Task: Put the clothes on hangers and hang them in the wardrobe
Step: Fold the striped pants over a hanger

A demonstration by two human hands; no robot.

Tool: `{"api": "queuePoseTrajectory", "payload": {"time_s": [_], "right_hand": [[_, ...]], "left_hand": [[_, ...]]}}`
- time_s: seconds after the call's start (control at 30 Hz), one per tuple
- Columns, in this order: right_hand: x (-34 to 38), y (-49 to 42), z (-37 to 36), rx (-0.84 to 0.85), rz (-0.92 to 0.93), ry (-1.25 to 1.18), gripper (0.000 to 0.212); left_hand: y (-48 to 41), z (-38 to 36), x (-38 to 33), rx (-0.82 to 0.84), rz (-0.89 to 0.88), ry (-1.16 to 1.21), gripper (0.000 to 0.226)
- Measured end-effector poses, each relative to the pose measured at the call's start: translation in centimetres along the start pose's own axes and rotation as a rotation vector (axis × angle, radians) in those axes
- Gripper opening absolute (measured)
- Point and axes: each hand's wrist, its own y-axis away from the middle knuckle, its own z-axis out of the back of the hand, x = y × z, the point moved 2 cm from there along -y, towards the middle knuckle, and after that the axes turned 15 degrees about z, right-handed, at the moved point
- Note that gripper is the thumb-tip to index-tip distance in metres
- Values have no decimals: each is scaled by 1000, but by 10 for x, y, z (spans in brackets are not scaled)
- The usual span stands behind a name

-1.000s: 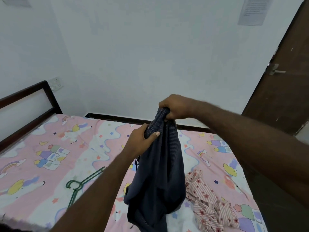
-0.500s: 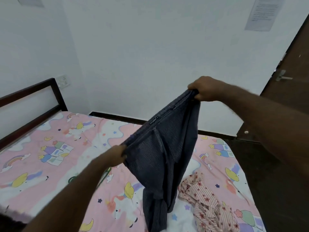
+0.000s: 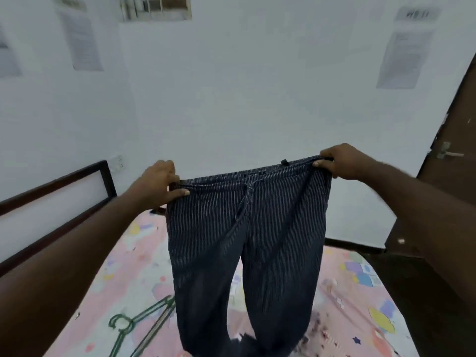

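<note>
Dark navy pinstriped trousers (image 3: 247, 243) hang spread out in front of me, waistband up, drawstring at the middle, legs dangling down over the bed. My left hand (image 3: 158, 182) grips the left end of the waistband. My right hand (image 3: 340, 161) grips the right end, a little higher. A green wire hanger (image 3: 139, 320) lies on the bed at lower left, partly hidden behind the left trouser leg. A red-patterned garment (image 3: 323, 331) lies on the bed at lower right, mostly hidden by the trousers.
The bed (image 3: 355, 292) has a pink cartoon-print sheet and a dark wooden headboard (image 3: 59, 199) on the left. A dark brown door (image 3: 456, 155) with a metal handle stands at the right. White walls carry paper notices (image 3: 401, 57).
My hands have drawn apart and levelled, so the trousers went from a slanted bunch to a flat spread by the waistband. My view has tilted upward.
</note>
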Motion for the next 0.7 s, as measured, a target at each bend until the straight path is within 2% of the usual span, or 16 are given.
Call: {"api": "queuePoseTrajectory", "payload": {"time_s": [0.1, 0.17, 0.2, 0.27, 0.33, 0.47, 0.6, 0.7], "right_hand": [[-2, -10, 24, -219, -27, -167, 38], [0, -19, 41, -343, -43, -259, 35], [1, -23, 48, -376, -41, -276, 34], [4, -30, 64, -428, -30, -242, 34], [7, -35, 79, -486, -37, -287, 34], [13, -47, 96, -603, -39, -567, 23], [22, -64, 110, -659, 8, -694, 19], [24, -66, 124, -711, 42, -754, 17]], "left_hand": [[-20, 30, 2, 104, 279, 401, 58], [-27, 47, -5, 219, 433, 677, 48], [-30, 54, -8, 234, 465, 801, 42], [-36, 72, -13, 162, 479, 966, 31], [-44, 89, -14, 38, 474, 1021, 26], [-57, 113, -8, -194, 507, 1082, 23], [-68, 139, -16, -297, 505, 1160, 14], [-74, 161, -15, -274, 454, 1169, 9]]}}
